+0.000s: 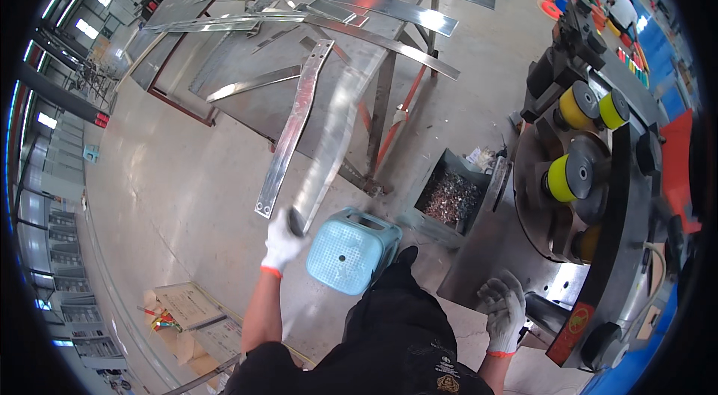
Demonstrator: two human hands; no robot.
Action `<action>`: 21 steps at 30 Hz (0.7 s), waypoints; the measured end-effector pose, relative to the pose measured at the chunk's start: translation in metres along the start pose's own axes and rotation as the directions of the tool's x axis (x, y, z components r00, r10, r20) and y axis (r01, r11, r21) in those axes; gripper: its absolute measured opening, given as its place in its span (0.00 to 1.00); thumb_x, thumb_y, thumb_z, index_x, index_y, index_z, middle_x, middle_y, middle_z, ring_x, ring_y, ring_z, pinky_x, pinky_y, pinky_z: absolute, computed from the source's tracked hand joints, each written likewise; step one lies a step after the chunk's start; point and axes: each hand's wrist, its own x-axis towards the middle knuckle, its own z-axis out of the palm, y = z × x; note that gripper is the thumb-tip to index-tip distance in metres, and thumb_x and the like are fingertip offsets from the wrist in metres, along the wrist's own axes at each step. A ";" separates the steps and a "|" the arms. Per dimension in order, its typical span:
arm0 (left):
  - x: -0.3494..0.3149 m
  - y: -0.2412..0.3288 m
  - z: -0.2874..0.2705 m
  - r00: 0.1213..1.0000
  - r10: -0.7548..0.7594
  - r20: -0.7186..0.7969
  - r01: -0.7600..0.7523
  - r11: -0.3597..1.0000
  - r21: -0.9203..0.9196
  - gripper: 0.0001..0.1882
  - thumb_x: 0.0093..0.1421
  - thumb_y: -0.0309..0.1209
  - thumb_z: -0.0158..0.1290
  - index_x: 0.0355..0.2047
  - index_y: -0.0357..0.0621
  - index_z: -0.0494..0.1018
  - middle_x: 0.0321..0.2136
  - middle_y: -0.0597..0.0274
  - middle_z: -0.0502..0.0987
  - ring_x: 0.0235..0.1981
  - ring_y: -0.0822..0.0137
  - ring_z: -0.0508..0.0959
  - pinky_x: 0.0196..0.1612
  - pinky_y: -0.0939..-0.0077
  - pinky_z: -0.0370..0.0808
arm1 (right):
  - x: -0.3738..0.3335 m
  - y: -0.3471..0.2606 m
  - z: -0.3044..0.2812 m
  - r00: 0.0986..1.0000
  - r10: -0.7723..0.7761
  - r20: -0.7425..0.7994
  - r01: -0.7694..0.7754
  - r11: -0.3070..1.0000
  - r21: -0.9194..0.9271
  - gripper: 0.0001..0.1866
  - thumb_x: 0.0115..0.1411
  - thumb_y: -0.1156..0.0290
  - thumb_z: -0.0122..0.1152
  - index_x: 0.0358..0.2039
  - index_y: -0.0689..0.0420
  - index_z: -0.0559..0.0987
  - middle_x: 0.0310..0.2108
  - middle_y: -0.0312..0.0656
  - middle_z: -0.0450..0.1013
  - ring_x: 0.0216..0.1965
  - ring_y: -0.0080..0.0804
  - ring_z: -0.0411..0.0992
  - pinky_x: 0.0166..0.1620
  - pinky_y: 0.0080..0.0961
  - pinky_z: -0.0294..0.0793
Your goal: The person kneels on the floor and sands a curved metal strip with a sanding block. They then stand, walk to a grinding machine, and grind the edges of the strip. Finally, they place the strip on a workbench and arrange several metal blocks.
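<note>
The left hand [283, 240], gloved in white, is gripping the near end of a long metal strip [329, 142] that is reaching up toward the rack [389, 88] of strips, above a blue plastic stool [351, 249]. The right hand [502, 310], also gloved, is resting with fingers spread on the edge of the machine [598, 193] with yellow rollers, holding nothing.

head cam | worn on head | looks steeply down | fisheye, floor well below

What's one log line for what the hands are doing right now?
left hand: grips long metal strip | right hand: rests on machine | blue stool: between hands
</note>
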 end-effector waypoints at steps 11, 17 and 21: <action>-0.139 0.048 0.030 0.815 0.525 0.245 -0.549 0.835 0.039 0.34 0.36 0.32 0.69 0.48 0.40 0.75 0.26 0.52 0.78 0.27 0.45 0.81 0.34 0.52 0.80 | -0.008 -0.005 0.014 0.994 -0.093 -0.056 0.072 0.953 -0.296 0.29 0.71 0.70 0.63 0.69 0.67 0.70 0.56 0.53 0.80 0.54 0.39 0.81 0.60 0.35 0.80; -0.116 0.059 0.032 0.618 0.665 0.420 -0.744 0.668 0.037 0.34 0.35 0.32 0.68 0.47 0.41 0.74 0.24 0.55 0.76 0.25 0.47 0.79 0.33 0.54 0.77 | -0.036 0.018 -0.008 0.914 -0.402 -0.060 0.232 0.638 -0.735 0.37 0.63 0.75 0.73 0.71 0.64 0.68 0.61 0.54 0.76 0.62 0.42 0.76 0.65 0.34 0.77; -0.096 0.065 0.056 0.536 0.685 0.493 -0.795 0.606 0.022 0.34 0.35 0.31 0.68 0.48 0.41 0.74 0.24 0.53 0.76 0.26 0.45 0.79 0.34 0.52 0.76 | -0.040 0.025 -0.008 0.807 -0.570 0.155 0.315 0.193 -0.929 0.42 0.55 0.69 0.77 0.70 0.56 0.70 0.67 0.57 0.69 0.68 0.61 0.68 0.66 0.52 0.73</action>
